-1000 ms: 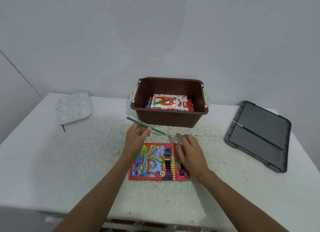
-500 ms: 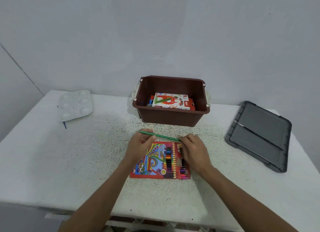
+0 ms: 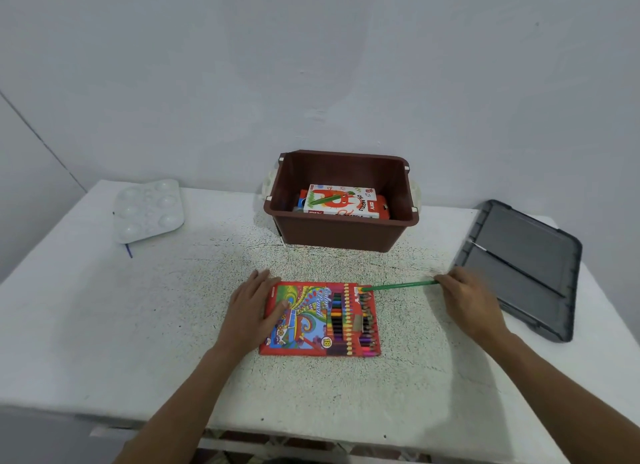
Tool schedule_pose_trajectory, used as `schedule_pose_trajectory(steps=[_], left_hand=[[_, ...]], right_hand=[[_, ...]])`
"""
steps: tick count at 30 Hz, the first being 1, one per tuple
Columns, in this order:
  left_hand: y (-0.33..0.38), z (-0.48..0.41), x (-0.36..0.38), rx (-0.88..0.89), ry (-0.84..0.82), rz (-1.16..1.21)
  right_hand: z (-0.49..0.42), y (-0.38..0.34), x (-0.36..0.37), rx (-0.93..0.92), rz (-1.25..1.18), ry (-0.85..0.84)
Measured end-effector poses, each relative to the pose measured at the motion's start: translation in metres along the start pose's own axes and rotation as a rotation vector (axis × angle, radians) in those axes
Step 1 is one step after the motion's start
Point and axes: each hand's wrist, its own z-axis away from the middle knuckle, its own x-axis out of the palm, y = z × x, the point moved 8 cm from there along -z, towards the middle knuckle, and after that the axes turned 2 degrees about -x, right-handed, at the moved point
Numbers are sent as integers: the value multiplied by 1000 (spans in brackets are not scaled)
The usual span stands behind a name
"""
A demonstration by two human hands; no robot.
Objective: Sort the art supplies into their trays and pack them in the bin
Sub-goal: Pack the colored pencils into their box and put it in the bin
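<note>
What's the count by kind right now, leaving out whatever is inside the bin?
Pencil boxes: 1, the colour pencil box
Loose pencils: 1, the green pencil in the right hand
Palettes: 1, the white palette
Bins: 1, the brown bin
Lids: 1, the grey lid
Total: 5
Not counted: blue tip by the palette, unclear.

The left hand (image 3: 254, 307) lies flat, fingers straight, thumb on the red cardboard box of colour pencils (image 3: 322, 320). The right hand (image 3: 467, 301), a little blurred, pinches the end of a thin green pencil (image 3: 398, 286). Both forearms are bare.
</note>
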Motion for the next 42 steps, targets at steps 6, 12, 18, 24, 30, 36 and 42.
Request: schedule_pose_trajectory(steps=[6,12,18,24,30,36,42], left_hand=[[-1,0,1,-1,10,-13],[-2,-1,2,17,19,-20],[-4,-2,3,23,29,-39],[-5,-2,3,25,36,-44],[-7,-3,5,23,33,-62],[-7,-2,5,32,35,-62],[-6,-1,3,44,48,-59]], right_hand=[[-2,-2,-3,-12,18,23],[-2,-3,8,-65,63,-17],[-5,-7,7,-72,57,0],[-4,-9,2,-87,32,42],[-5,-17,9,-148,50,20],[-13,-46,18,-160,83,14],[-11,-42,17,-105,91,20]])
